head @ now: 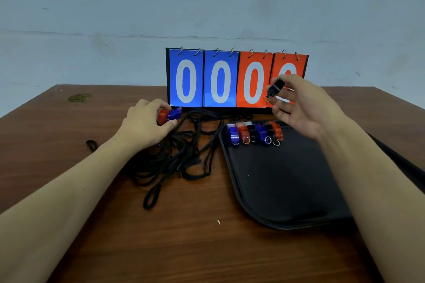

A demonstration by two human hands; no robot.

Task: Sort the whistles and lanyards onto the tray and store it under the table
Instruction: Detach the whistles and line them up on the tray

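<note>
Head view: we look down at a brown wooden table (207, 248) set against a pale wall.
Tray: a black tray (287, 186) lies on the right side of the table; along its far edge we see a row of whistles (255, 132), blue, red and black, side by side and touching, key rings toward us. We leave the count open.
Lanyards: a tangled heap of black lanyards (181, 156) lies on the table just left of the tray, one loop trailing toward us.
Left hand: our left hand (147, 124) rests at the heap's far edge, fingers clamped on a red whistle (162, 115) and a blue whistle (174, 114) pressed together.
Right hand: our right hand (305, 105) hangs above the tray's far edge, thumb and fingertips pinched on a black whistle (276, 87) with its ring hanging below.
Behind: a flip scoreboard (220, 80) stands upright, two blue and two red cards showing zeros; the right hand covers part of the last card.
Stray: a small dark object (91, 145) lies on the table at left; we cannot tell what it is.
</note>
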